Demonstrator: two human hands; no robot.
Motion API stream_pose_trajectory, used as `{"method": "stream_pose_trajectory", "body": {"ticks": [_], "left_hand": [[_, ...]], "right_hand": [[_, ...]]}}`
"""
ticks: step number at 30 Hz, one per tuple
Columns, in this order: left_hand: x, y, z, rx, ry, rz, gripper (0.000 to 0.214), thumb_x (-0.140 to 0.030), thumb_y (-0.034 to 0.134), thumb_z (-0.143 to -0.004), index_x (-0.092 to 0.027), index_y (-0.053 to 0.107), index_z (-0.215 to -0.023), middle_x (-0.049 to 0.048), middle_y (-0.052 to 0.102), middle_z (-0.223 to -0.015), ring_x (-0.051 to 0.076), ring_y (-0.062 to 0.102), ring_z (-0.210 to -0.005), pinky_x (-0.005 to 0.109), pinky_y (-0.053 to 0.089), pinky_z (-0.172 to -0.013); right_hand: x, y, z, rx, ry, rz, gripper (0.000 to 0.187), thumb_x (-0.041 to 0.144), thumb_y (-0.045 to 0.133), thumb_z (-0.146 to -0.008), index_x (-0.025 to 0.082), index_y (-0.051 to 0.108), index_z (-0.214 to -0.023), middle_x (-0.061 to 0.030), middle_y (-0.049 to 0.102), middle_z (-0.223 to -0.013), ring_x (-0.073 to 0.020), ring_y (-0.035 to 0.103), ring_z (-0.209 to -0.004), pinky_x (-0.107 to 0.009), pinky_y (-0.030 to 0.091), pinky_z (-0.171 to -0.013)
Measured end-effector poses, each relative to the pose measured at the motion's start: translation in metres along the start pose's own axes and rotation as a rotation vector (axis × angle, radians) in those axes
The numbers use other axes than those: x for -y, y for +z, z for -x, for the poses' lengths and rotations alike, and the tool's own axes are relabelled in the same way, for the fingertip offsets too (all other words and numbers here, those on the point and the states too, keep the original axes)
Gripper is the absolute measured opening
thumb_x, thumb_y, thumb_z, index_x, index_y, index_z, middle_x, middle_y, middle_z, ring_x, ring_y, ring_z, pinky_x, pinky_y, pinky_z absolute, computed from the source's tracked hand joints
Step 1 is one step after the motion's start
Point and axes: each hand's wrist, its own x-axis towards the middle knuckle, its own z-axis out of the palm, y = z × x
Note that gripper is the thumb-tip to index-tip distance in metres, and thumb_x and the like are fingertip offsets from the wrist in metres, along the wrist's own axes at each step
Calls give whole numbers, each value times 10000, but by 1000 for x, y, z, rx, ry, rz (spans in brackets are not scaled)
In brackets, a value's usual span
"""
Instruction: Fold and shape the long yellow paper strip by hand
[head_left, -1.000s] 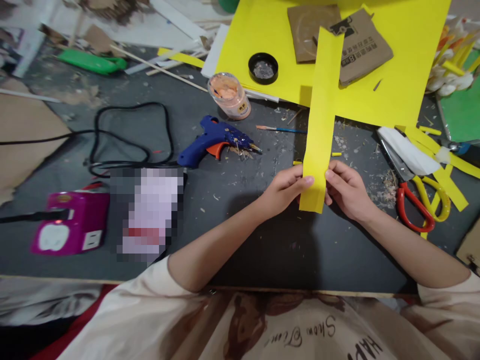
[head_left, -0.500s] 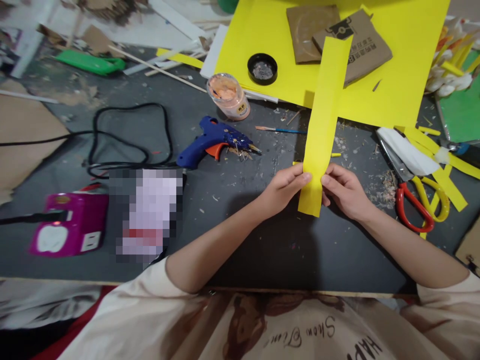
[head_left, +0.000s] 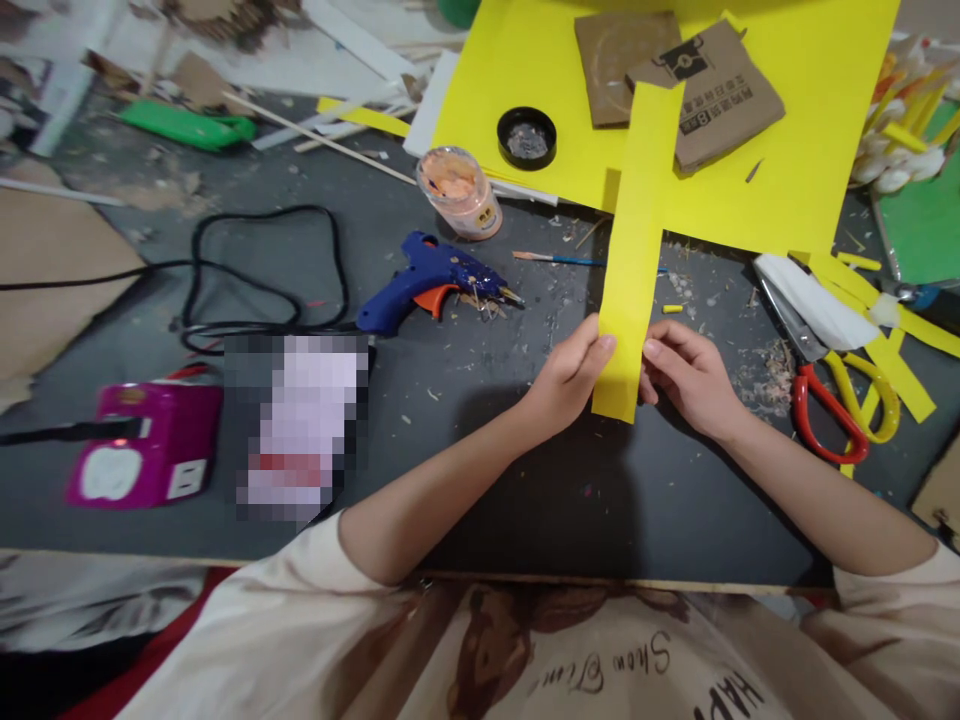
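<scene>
A long yellow paper strip stands nearly upright over the dark table. My left hand pinches its lower left edge and my right hand pinches its lower right edge. Both hands are closed on the strip near its bottom end. Behind the strip lies a large yellow paper sheet with brown cardboard pieces on it.
A blue glue gun with a black cord lies left of my hands. Red and yellow scissors lie at the right among yellow offcuts. A jar, a black lid, a thin brush and a pink box are around.
The strip's top swung right, then back left, and the strip shifted slightly left and up in my fingers. Both hands stayed near the same spot.
</scene>
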Motion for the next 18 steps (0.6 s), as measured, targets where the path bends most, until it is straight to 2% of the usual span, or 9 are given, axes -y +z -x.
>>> {"method": "stream_pose_trajectory", "body": {"ticks": [3, 5, 12, 14, 18], "left_hand": [[0, 0, -1, -87, -13, -34, 301, -475, 396, -900, -196, 506, -878, -2, 562, -743, 117, 521, -647, 231, 425, -579], [0, 0, -1, -96, -18, -42, 303, -479, 402, -895, -199, 507, -854, -7, 551, -725, 116, 516, -636, 229, 417, -569], [-3, -2, 1, 40, 26, 111, 371, -523, 461, -860, -171, 573, -827, 16, 600, -746, 130, 562, -672, 245, 462, -596], [-6, -3, 0, 63, 3, 182, 373, -521, 501, -841, -161, 589, -807, 21, 619, -730, 135, 587, -665, 251, 483, -602], [-10, -4, -3, 171, -76, 357, 383, -516, 547, -820, -144, 608, -888, 33, 650, -693, 152, 632, -608, 276, 514, -586]], "right_hand": [[2, 0, 0, 32, 31, 33, 228, 385, 663, -781, 177, 573, -812, 61, 581, -599, -44, 529, -443, -171, 425, -433], [3, 0, 0, 37, 42, 67, 245, 386, 685, -758, 174, 570, -801, 67, 568, -556, -47, 522, -433, -168, 412, -422], [-1, -2, 0, -32, -12, 29, 211, 362, 660, -787, 181, 552, -770, 74, 555, -543, -39, 501, -411, -162, 396, -414], [-1, -3, 0, -14, -19, 3, 184, 341, 650, -802, 183, 559, -779, 75, 557, -540, -40, 504, -416, -162, 401, -425], [-2, -6, -1, 41, 11, -15, 177, 343, 651, -804, 186, 567, -803, 70, 569, -553, -45, 518, -438, -171, 418, -455]]}}
